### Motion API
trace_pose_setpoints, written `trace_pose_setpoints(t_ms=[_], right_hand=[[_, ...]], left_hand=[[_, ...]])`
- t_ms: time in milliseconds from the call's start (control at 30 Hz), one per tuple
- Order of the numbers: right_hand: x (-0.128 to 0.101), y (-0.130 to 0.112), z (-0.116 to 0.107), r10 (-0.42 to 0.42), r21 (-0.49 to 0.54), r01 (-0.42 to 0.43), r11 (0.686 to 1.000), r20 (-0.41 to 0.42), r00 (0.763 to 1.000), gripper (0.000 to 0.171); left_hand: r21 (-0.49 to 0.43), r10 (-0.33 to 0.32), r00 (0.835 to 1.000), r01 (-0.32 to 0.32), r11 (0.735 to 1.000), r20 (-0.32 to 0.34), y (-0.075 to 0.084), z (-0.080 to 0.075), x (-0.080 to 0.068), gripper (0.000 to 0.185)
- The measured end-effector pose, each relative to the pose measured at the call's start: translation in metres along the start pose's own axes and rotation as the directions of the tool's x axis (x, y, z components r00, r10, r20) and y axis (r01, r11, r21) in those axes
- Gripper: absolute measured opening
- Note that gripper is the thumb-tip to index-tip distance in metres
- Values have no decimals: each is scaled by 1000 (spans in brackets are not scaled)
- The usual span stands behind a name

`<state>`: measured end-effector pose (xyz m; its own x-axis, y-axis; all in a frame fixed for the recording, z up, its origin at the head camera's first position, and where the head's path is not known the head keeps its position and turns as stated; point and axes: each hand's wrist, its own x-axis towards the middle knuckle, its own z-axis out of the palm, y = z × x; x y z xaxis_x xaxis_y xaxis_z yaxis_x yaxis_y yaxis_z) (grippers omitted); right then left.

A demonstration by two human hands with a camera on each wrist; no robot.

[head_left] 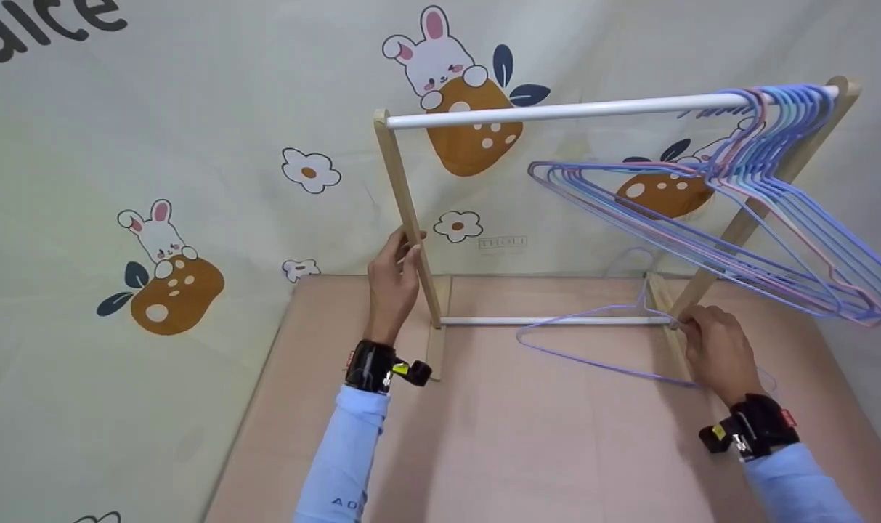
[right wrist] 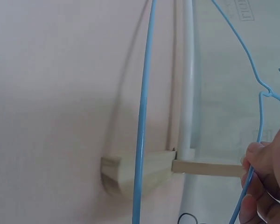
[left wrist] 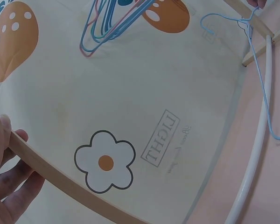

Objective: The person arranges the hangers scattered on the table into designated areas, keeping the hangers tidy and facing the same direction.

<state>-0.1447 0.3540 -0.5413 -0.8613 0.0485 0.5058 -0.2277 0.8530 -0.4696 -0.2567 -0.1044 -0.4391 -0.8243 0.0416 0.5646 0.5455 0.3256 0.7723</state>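
Your right hand (head_left: 716,349) is pinching a thin blue wire hanger (head_left: 600,341) at its neck, just below the hook, fingers curled around the wire. The hanger is stretching away from that hand toward your left, its triangular loop lying low over the pink bench (head_left: 527,436) and crossing the rack's white lower rail (head_left: 549,320). Right beside your fingertips is standing the rack's right wooden foot (head_left: 665,327), pale and square-edged.

Your left hand (head_left: 395,280) is gripping the rack's left upright (head_left: 409,218), a flat slat of light wood, with fingers wrapped around it about halfway up. Above both hands is running a smooth white top rod (head_left: 600,109), and a bunch of blue, purple and pink wire hangers (head_left: 760,211) is hanging at its far right end, up and beyond your right hand.
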Motion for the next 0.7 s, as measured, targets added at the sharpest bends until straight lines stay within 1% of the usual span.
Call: trace_pose_setpoints(t_ms=[100,300,433,700], right_hand=[[3,-5,0,-31,3,31,1000,-22,999,13],[8,-14,-2,-92,10,93,996,-54,994,13],[11,-19,-3,-136,25,138,990,-68,988,15],[13,-30,-7,-177,49,182,982,-87,980,17]], left_hand=[[2,-3,1000,3,1000,0,0,0,1,32],[-2,23,1000,-23,1000,-15,-1,1,1,33],[-11,27,999,-28,1000,-18,-1,1,1,34],[-11,25,1000,-26,1000,-15,-1,0,0,34]])
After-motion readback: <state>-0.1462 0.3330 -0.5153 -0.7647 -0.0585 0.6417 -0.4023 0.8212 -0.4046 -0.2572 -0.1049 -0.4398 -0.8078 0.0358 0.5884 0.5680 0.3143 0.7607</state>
